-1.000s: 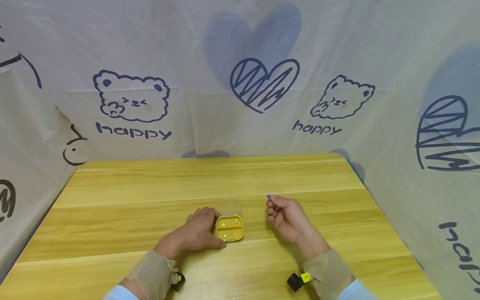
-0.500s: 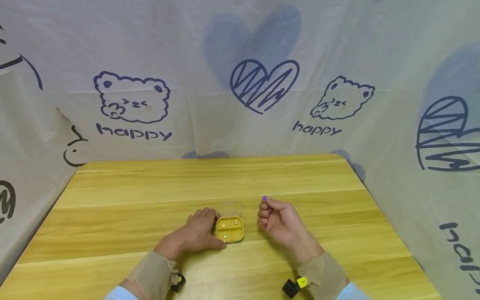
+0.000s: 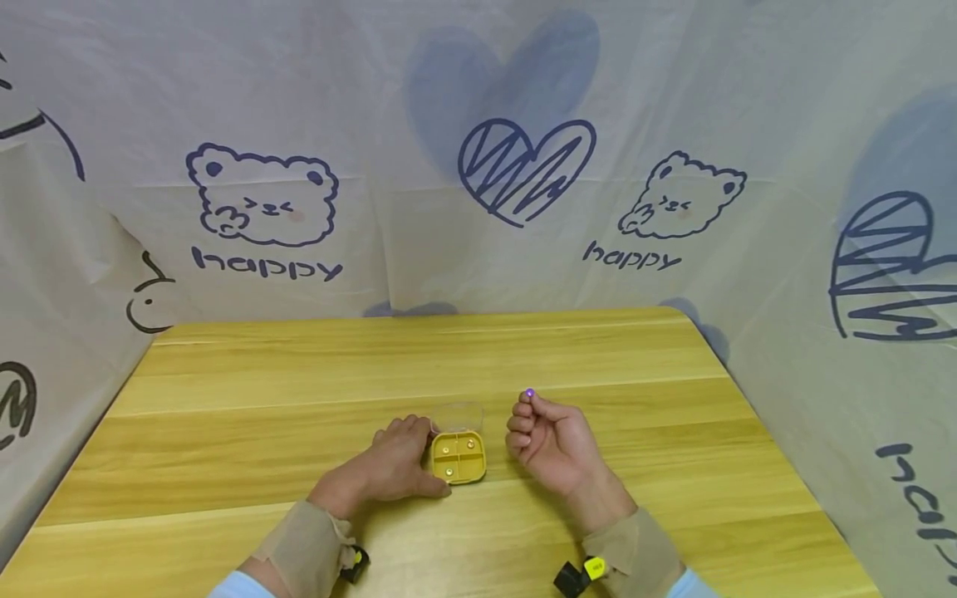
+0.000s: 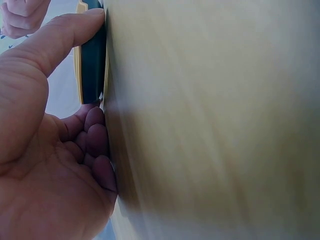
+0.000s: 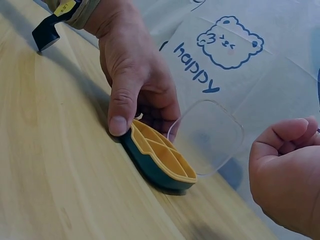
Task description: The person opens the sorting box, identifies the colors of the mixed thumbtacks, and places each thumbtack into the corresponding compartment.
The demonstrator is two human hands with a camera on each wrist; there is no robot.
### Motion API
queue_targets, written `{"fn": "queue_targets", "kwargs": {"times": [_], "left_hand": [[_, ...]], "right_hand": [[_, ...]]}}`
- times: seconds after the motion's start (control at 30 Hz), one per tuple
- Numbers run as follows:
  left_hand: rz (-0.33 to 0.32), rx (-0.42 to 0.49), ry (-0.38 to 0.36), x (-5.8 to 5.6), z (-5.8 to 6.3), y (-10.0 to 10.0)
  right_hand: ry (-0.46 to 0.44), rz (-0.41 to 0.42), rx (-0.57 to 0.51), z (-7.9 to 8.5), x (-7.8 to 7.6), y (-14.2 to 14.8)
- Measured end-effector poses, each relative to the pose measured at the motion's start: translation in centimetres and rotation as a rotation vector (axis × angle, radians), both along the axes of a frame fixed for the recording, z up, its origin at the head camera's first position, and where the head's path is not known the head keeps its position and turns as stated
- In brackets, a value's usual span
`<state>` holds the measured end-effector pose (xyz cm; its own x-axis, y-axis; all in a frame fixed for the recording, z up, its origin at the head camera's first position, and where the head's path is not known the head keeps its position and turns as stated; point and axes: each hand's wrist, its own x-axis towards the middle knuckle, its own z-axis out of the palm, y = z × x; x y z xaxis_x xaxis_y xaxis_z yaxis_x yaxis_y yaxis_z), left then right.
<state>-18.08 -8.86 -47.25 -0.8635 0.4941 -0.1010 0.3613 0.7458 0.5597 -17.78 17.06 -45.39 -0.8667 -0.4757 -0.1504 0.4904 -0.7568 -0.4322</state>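
Observation:
A pill box (image 3: 469, 469) with a yellow divided insert and a dark green shell (image 5: 155, 171) stands on the table with its clear lid (image 5: 212, 137) raised at the back. My left hand (image 3: 399, 465) grips the box from its left side, thumb on the near corner and fingers round the far one. Small shiny spots show in three compartments, too small to identify; the near right one shows none. Right of the box and off the table, my right hand (image 3: 557, 448) pinches a tiny purple bead (image 3: 529, 393) between thumb and index finger, its other fingers curled.
The wooden table (image 3: 299, 357) reaches back to a white cloth (image 3: 419, 241) printed with bears and hearts, which also hangs at both sides. A small black camera (image 3: 571, 579) sits at the right wrist, another camera (image 3: 355, 563) at the left.
My right hand has moved a little left towards the box, with the purple bead still pinched, and its palm has turned more upward. The left hand and the box have stayed put.

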Motion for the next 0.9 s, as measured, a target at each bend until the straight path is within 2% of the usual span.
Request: {"fn": "queue_targets", "kwargs": {"times": [0.43, 0.7, 0.9], "left_hand": [[0.003, -0.005, -0.003, -0.05, -0.18, -0.1], [-0.001, -0.02, -0.005, 0.13, -0.47, -0.17], [-0.005, -0.011, 0.015, 0.05, -0.5, -0.13]], "right_hand": [[0.011, 0.009, 0.017, -0.23, -0.04, -0.04], [0.001, 0.016, 0.075, -0.53, 0.25, -0.41], [0.029, 0.01, 0.15, -0.42, 0.29, -0.55]]}}
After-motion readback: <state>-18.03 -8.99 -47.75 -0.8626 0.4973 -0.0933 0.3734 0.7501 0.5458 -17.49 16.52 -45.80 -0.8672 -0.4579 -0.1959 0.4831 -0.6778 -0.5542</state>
